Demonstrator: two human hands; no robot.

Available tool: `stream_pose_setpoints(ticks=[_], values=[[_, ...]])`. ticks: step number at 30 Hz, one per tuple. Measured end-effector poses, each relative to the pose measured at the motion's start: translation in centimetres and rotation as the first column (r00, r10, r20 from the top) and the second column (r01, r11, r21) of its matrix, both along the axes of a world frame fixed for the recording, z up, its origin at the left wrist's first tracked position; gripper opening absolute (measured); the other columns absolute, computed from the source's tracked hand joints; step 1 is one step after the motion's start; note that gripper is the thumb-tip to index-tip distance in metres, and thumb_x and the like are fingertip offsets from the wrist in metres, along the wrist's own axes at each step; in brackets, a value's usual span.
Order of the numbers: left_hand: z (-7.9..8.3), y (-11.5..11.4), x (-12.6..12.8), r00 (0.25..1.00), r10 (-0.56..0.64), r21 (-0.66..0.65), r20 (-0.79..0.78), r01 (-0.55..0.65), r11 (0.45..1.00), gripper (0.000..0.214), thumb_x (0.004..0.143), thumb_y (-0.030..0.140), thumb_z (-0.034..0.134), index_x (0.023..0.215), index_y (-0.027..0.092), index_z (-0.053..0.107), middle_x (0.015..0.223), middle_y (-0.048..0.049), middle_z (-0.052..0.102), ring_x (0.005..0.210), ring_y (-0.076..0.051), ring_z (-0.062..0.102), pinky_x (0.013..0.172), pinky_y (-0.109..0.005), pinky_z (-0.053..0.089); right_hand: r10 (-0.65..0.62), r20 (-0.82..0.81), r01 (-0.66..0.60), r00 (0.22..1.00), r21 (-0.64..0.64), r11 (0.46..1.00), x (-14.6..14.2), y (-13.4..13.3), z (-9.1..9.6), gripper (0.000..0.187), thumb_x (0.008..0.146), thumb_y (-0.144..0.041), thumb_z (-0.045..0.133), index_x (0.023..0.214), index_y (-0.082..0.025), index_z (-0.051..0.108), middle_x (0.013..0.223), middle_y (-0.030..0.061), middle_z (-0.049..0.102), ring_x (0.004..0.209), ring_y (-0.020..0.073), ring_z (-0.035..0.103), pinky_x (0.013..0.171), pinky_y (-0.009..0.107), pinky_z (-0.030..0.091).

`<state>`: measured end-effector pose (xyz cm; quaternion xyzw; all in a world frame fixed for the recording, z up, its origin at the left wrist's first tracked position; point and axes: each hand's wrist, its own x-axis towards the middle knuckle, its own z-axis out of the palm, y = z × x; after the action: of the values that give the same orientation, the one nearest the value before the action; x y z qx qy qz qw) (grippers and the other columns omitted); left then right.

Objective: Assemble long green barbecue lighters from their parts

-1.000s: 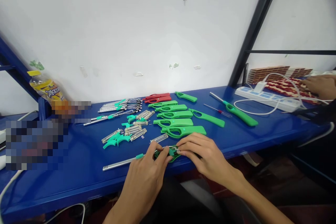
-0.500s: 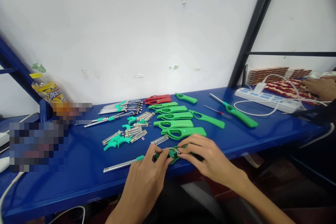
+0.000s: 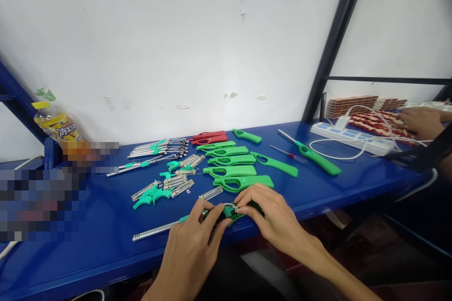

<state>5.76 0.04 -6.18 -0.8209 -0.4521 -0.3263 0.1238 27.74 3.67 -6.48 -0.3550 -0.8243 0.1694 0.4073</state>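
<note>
Near the front edge of the blue table [image 3: 88, 244], both my hands pinch a green lighter shell [image 3: 229, 213] with a long metal tube [image 3: 157, 229] sticking out to the left. My left hand [image 3: 196, 240] grips its left part, fingers curled. My right hand [image 3: 268, 216] presses fingertips on its right part and on thin white wires. Just behind lie several green lighter handles [image 3: 233, 169], two red handles [image 3: 208, 138], small teal triggers [image 3: 151, 194] and metal parts [image 3: 176, 182].
A row of metal tubes [image 3: 155, 148] lies at the back left, beside a yellow-labelled bottle [image 3: 56, 124]. An assembled green lighter [image 3: 314, 160] and a white power strip [image 3: 349, 136] with cable lie to the right, where another person's hand [image 3: 422, 120] works over red parts.
My hands stay on the same lighter shell, with small finger shifts. The view has drifted slightly, so everything sits a little lower and further left.
</note>
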Motion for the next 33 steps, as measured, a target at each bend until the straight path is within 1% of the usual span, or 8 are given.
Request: stream_pose_setpoints(ticks=[5, 10, 14, 16, 19, 24, 27, 33], values=[[-0.09, 0.11, 0.05, 0.999, -0.018, 0.033, 0.028, 0.017, 0.999, 0.033, 0.113, 0.036, 0.04, 0.114, 0.022, 0.069, 0.097, -0.0035, 0.069, 0.06, -0.012, 0.07, 0.045, -0.023, 0.047, 0.019, 0.074, -0.021, 0.997, 0.017, 1.0, 0.16, -0.16, 0.27, 0.012, 0.107, -0.02, 0.058, 0.096, -0.025, 0.059, 0.105, 0.0019, 0.074, 0.099, 0.023, 0.067, 0.088, 0.039, 0.049], [-0.08, 0.08, -0.16, 0.998, -0.041, 0.012, 0.055, 0.04, 0.999, 0.029, 0.112, 0.033, 0.043, 0.115, 0.022, 0.069, 0.1, -0.0044, 0.069, 0.063, -0.014, 0.071, 0.047, -0.023, 0.05, 0.038, 0.121, -0.041, 0.992, 0.016, 0.999, 0.4, -0.48, 0.56, 0.009, 0.108, -0.021, 0.057, 0.1, -0.026, 0.058, 0.108, 0.0019, 0.072, 0.104, 0.0236, 0.065, 0.089, 0.039, 0.048], [-0.03, -0.09, -0.5, 0.988, -0.07, -0.04, 0.139, 0.076, 0.996, 0.024, 0.11, 0.031, 0.048, 0.117, 0.022, 0.07, 0.105, -0.0062, 0.071, 0.077, -0.017, 0.075, 0.063, -0.027, 0.061, 0.026, 0.139, -0.028, 0.99, 0.01, 1.0, 0.4, -0.52, 0.44, 0.011, 0.109, -0.02, 0.054, 0.1, -0.026, 0.057, 0.107, 0.0019, 0.071, 0.104, 0.024, 0.064, 0.089, 0.039, 0.048], [-0.04, -0.08, -0.61, 0.981, -0.081, -0.059, 0.174, 0.092, 0.994, 0.022, 0.109, 0.028, 0.05, 0.119, 0.022, 0.07, 0.107, -0.0065, 0.072, 0.083, -0.019, 0.075, 0.069, -0.029, 0.063, 0.022, 0.151, -0.024, 0.988, 0.011, 1.0, 0.37, -0.46, 0.34, 0.011, 0.11, -0.021, 0.051, 0.102, -0.026, 0.056, 0.108, 0.0025, 0.07, 0.104, 0.0245, 0.063, 0.089, 0.039, 0.048], [-0.08, 0.03, -0.63, 0.977, -0.089, -0.074, 0.193, 0.105, 0.992, 0.021, 0.108, 0.026, 0.052, 0.121, 0.022, 0.069, 0.108, -0.0067, 0.072, 0.087, -0.02, 0.075, 0.069, -0.03, 0.064, 0.025, 0.161, -0.027, 0.987, 0.009, 1.0, 0.3, -0.36, 0.24, 0.01, 0.111, -0.023, 0.049, 0.104, -0.025, 0.054, 0.108, 0.0032, 0.07, 0.103, 0.0248, 0.063, 0.089, 0.04, 0.048], [-0.13, 0.01, -0.51, 0.984, -0.076, -0.083, 0.162, 0.09, 0.992, 0.023, 0.109, 0.026, 0.049, 0.12, 0.023, 0.069, 0.108, -0.0068, 0.071, 0.088, -0.021, 0.075, 0.073, -0.033, 0.065, 0.024, 0.158, -0.024, 0.987, -0.002, 1.0, 0.18, -0.33, 0.25, 0.01, 0.112, -0.024, 0.048, 0.103, -0.025, 0.054, 0.108, 0.0023, 0.069, 0.101, 0.0235, 0.062, 0.087, 0.039, 0.048], [-0.18, -0.15, -0.52, 0.99, -0.051, -0.087, 0.134, 0.063, 0.994, 0.027, 0.111, 0.03, 0.044, 0.118, 0.022, 0.069, 0.108, -0.0077, 0.07, 0.086, -0.021, 0.075, 0.071, -0.033, 0.065, 0.027, 0.168, -0.027, 0.985, 0.002, 1.0, 0.17, -0.35, 0.32, 0.011, 0.112, -0.023, 0.049, 0.103, -0.025, 0.054, 0.109, 0.0016, 0.069, 0.101, 0.0224, 0.062, 0.087, 0.037, 0.048], [0.0, -0.21, -0.31, 0.998, -0.036, -0.025, 0.059, 0.037, 0.999, 0.034, 0.112, 0.042, 0.04, 0.118, 0.022, 0.067, 0.107, -0.0088, 0.07, 0.082, -0.023, 0.077, 0.061, -0.034, 0.064, 0.053, 0.153, -0.054, 0.987, -0.001, 0.999, 0.42, -0.51, 0.49, 0.01, 0.11, -0.021, 0.054, 0.105, -0.025, 0.062, 0.112, 0.0011, 0.069, 0.104, 0.0202, 0.062, 0.092, 0.035, 0.049]])
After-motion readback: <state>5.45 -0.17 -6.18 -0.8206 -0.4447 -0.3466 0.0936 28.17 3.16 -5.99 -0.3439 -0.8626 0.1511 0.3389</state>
